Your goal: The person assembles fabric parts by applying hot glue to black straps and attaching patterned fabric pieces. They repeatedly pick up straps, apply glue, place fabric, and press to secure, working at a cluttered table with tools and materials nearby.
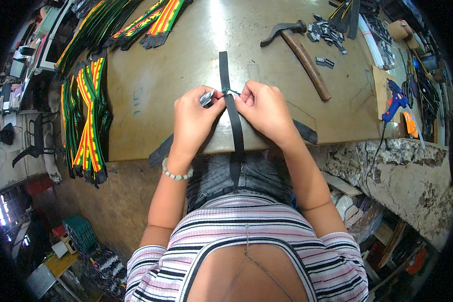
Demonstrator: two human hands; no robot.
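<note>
strap: black strap lies on the desk, long axis running straight away from you, near end dropping over the edge to your lap.
left hand: your left hand touches its left edge, fingers closed on small dark pieces.
right hand: your right hand pinches the strap's right edge at a green thread.
pose: both wrists bent in, equally near.
nearby: hammer well apart, right.

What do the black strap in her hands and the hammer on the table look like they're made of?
The black strap looks like matte woven webbing, judging by its flat, limp drape. The hammer seems to have a dark metal head and a brown wooden handle, dull and worn.
</note>
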